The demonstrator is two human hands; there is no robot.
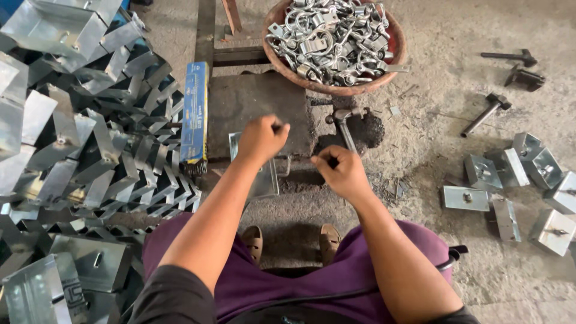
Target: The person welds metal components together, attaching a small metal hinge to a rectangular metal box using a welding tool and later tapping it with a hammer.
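Observation:
My left hand (261, 138) is closed in a fist over a bent shiny metal bracket (264, 177) that lies on the ground beside a dark steel block (252, 108). What the fist holds is hidden. My right hand (341, 171) grips the handle of a hammer (345, 123), whose head rests near the block's right edge. I am squatting, with both sandalled feet (288, 240) below the hands.
A red bowl (393, 60) of small metal clamps stands at the back. A large heap of folded sheet-metal brackets (78, 138) fills the left. Assembled brackets (510, 180) lie on the right, with other hammers (486, 114) behind them. A blue box (195, 111) leans beside the block.

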